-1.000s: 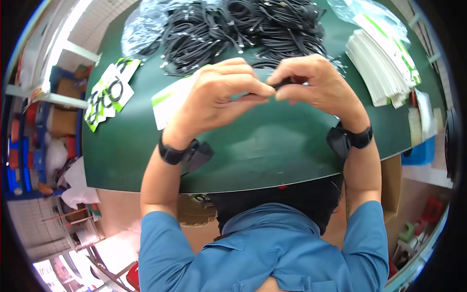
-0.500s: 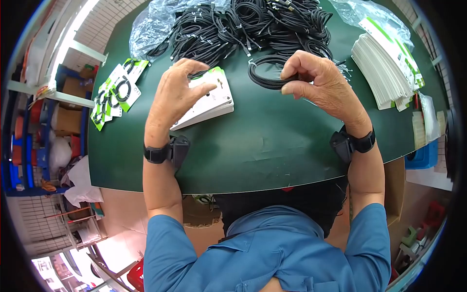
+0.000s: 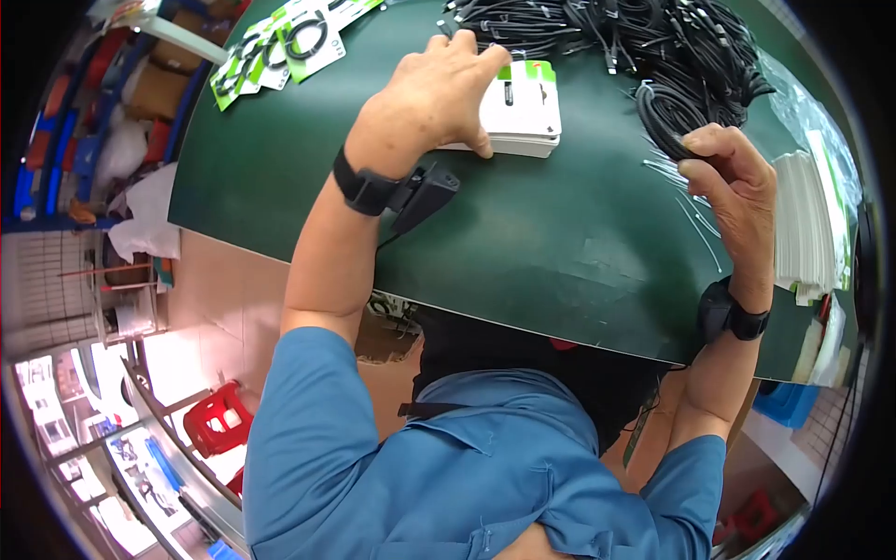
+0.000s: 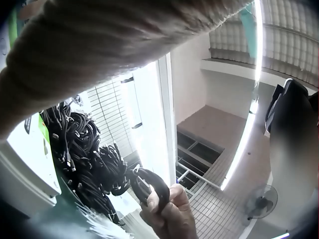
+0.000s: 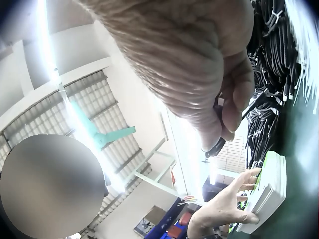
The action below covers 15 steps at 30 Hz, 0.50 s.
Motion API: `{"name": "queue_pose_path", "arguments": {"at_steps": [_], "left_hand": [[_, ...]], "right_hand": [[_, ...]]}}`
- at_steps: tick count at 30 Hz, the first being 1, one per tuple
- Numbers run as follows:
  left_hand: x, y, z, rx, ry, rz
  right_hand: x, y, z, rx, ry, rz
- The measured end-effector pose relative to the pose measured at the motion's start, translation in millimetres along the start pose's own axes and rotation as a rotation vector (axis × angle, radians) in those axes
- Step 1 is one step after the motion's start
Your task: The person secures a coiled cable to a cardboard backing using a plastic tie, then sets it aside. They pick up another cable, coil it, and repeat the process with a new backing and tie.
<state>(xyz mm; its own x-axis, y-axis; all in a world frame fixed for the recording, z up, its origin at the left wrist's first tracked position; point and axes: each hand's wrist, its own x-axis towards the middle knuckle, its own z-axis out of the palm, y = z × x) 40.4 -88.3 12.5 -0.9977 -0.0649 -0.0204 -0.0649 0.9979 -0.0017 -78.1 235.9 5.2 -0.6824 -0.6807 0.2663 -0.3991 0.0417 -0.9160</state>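
Observation:
In the head view the left hand (image 3: 425, 98) lies over the left part of a stack of white and green cards (image 3: 523, 117), its thumb at the near edge and its fingers spread toward the far edge. The right hand (image 3: 737, 191) pinches a coiled black cable (image 3: 665, 119) between thumb and fingers, in front of the cable pile. From the left wrist view, the right hand (image 4: 172, 214) holds that coil (image 4: 149, 185) upright. The right wrist view shows the left hand's (image 5: 224, 206) fingers and thumb on opposite edges of the card stack (image 5: 271, 191).
A pile of black cables (image 3: 691, 47) covers the far side of the green table (image 3: 560, 224). White ties (image 3: 695, 210) lie near the right hand. Cards with cables (image 3: 303, 42) are at the far left, another card stack (image 3: 805, 224) at the right.
The left hand has moved from above the card stack onto its edges. The right hand has carried the coil to the right, nearer the white ties. The head view has turned.

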Motion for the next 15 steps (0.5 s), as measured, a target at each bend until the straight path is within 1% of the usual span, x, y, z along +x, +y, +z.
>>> {"name": "queue_pose_path", "arguments": {"at_steps": [5, 9, 13, 15], "left_hand": [[6.5, -8.7, 11.0, -0.035, -0.024, 0.009], [5.5, -9.6, 5.4, -0.043, -0.014, 0.037], [-0.1, -7.0, -4.6, -0.117, -0.015, 0.057], [-5.7, -7.3, -9.9, -0.189, 0.034, 0.092]], "right_hand": [[-0.8, 7.5, -0.7, -0.012, -0.007, 0.003], [-0.3, 8.3, -0.8, -0.001, -0.010, 0.002], [-0.5, 8.3, -1.4, -0.012, -0.030, 0.006], [-0.3, 5.7, 0.6, -0.009, -0.025, 0.025]]}}
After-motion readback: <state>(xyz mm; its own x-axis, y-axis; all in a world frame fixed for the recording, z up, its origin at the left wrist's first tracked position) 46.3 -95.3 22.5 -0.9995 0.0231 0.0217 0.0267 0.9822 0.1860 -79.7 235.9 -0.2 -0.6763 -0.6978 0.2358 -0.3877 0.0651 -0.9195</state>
